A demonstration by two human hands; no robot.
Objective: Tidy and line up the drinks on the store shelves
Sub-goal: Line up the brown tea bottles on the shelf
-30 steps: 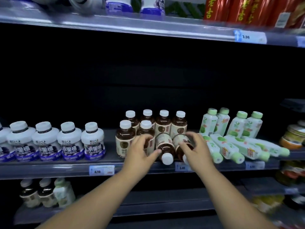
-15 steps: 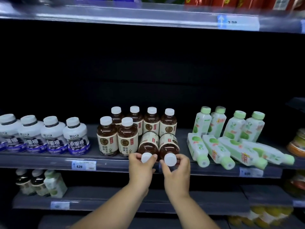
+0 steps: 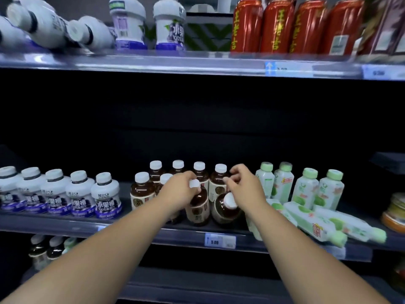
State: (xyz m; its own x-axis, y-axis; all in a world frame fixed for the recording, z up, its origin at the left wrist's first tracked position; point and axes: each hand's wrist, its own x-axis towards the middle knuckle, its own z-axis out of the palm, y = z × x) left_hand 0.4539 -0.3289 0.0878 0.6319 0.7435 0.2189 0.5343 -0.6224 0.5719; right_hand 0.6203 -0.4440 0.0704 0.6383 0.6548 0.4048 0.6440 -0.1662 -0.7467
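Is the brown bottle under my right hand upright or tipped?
Tipped: the brown white-capped bottle leans forward, cap facing the camera.

Brown bottles: eight
White-purple bottles, 9 o'clock: five
Upright green bottles: four
Red cans, 1 o'clock: four

Centre: the left hand covers the neck of the upright brown bottle and most of the front-row bottle behind it, only its cap showing. The right hand overlaps the tilted brown bottle; whether its fingers hold anything cannot be told. The right forearm hides part of a lying green-capped bottle. Upper left: white bottles blurred, cut by the frame edge. Top right: red cans cropped at the top; price tag unreadable. Right edge: a jar cut off. Lower left: dark bottles too dim to identify.
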